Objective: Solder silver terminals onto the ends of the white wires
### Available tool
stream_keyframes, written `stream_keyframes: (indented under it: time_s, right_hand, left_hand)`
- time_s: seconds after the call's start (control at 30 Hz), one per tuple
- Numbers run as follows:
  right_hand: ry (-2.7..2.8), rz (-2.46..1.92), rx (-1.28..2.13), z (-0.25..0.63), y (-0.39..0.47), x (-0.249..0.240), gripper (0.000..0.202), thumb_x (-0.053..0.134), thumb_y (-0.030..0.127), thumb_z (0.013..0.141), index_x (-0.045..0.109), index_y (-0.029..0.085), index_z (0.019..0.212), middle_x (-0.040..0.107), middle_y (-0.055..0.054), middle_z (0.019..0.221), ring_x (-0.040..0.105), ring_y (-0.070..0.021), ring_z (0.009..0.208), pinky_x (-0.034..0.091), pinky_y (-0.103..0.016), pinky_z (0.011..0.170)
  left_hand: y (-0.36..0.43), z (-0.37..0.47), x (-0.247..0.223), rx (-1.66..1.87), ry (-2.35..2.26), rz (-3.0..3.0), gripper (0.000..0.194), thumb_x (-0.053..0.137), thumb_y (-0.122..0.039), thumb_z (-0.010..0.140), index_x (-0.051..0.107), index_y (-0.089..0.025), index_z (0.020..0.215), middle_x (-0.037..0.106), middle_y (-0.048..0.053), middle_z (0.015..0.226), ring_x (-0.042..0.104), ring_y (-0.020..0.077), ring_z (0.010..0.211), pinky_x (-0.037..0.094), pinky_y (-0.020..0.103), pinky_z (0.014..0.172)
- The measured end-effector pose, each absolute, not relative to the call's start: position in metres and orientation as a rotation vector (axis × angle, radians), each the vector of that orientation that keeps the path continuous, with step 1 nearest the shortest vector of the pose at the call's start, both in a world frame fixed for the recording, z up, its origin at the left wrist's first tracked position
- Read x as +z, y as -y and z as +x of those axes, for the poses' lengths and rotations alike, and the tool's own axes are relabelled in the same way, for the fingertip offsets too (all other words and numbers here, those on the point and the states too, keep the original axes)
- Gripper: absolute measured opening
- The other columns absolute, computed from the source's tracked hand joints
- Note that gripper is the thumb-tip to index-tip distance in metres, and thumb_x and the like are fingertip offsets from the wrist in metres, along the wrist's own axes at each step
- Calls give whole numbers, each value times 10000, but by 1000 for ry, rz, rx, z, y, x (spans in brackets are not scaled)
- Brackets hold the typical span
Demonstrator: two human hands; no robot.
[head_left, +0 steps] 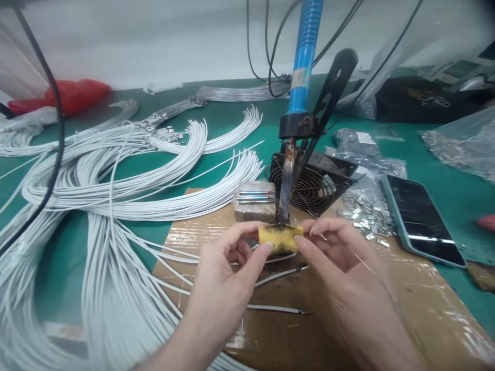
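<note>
A yellow sponge (pixel 279 240) with dark burn stains is held up between both hands. My left hand (pixel 232 268) pinches its left end, thumb in front. My right hand (pixel 336 252) pinches its right end. The sponge's top edge meets the lower end of the soldering iron (pixel 286 185), which hangs tip down and has a blue handle. Below the hands, a few white cables (pixel 276 309) with small metal ends lie on the brown cardboard (pixel 386 319). Left of the iron stands a grey block (pixel 254 210) with thin shiny rods on top.
Bundles of white cables (pixel 154 196) cover the left side. Behind the iron is a black fan (pixel 313 188). Small metal parts (pixel 367 214) spill from plastic bags at the right, beside a phone (pixel 423 221). A black cable (pixel 58 129) hangs at the left.
</note>
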State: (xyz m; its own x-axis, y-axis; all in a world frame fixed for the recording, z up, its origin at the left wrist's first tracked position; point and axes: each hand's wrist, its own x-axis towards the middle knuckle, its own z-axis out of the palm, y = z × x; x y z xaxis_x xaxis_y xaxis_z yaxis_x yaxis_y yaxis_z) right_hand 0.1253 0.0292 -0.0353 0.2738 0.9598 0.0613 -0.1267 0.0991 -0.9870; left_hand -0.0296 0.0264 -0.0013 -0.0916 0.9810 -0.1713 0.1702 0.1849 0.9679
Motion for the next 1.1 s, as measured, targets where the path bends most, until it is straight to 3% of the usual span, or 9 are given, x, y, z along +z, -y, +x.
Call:
stream_keyframes:
  time_s: [0.1,0.33,0.47,0.6,0.7,0.97,1.1]
  right_hand:
    - [962,-1180,999,127,-26,-36,187,860,204,805,684,258,835,759,24,942,769,-97,848,608,-106,781]
    - [1014,-1260,906,123,-24,-35,145,823,200,845,687,247,865,764,-7,952,768,-132,844,628,-153,747]
    - [1046,-1295,820,118,-17,-32,139,795,204,887,675,273,869,770,22,1040,755,-128,969,600,-144,819]
    - [1172,-1350,683,116,-11,-31,100,752,229,927,679,269,870,787,-7,1065,750,-188,1033,578,-285,986]
    - [1231,-1380,680,118,-9,-35,58,741,249,926,701,262,886,796,-36,1070,753,-229,1048,564,-354,1027]
    - [1112,-1337,904,139,-14,-44,141,847,307,841,719,258,869,811,-26,1011,804,-181,868,651,-187,721]
    - [1009,-1284,923,142,-17,-45,157,874,261,803,719,260,829,808,1,945,798,-132,818,633,-130,737]
  left_hand:
    - [-24,-26,-3,1100,-1518,1218,156,734,-258,840,823,-199,954,649,-10,714,530,154,649,442,266,640]
    - [-25,-24,-11,1036,-1606,1188,190,725,-278,854,821,-194,996,570,-31,646,511,162,624,414,281,614]
    - [-26,-22,-9,1118,-1579,1333,174,709,-218,902,828,-207,1028,560,-43,679,503,133,619,413,247,601]
    - [-25,-23,-10,1196,-1533,1569,229,652,-98,911,832,-214,993,600,-38,719,497,114,617,411,221,596]
    - [-25,-25,-13,1190,-1533,1628,236,639,-83,906,827,-208,975,605,-34,723,497,115,613,412,222,586]
    - [-19,-29,-17,966,-1653,1611,203,637,-213,918,802,-229,1036,571,-41,669,524,150,599,413,275,596]
    - [-22,-30,-16,939,-1689,1465,178,647,-309,907,787,-222,977,569,-31,640,550,178,627,435,305,632]
